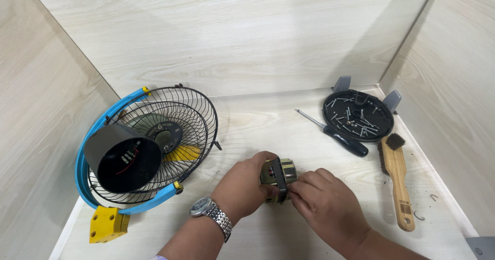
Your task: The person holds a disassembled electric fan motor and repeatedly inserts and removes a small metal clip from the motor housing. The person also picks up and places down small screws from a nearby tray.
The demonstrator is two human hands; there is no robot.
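A small fan motor, brass-coloured with a dark band, sits low over the pale wooden table at centre. My left hand, with a metal wristwatch, grips the motor from the left. My right hand pinches the motor's right side with fingertips. To the left lies a dismantled fan: a black wire grille with a blue rim, a dark grey motor housing open toward me, and a yellow base block.
A black round tray holding several screws stands at the back right. A black-handled screwdriver lies beside it. A wooden brush rests along the right edge. Wooden walls close in on three sides.
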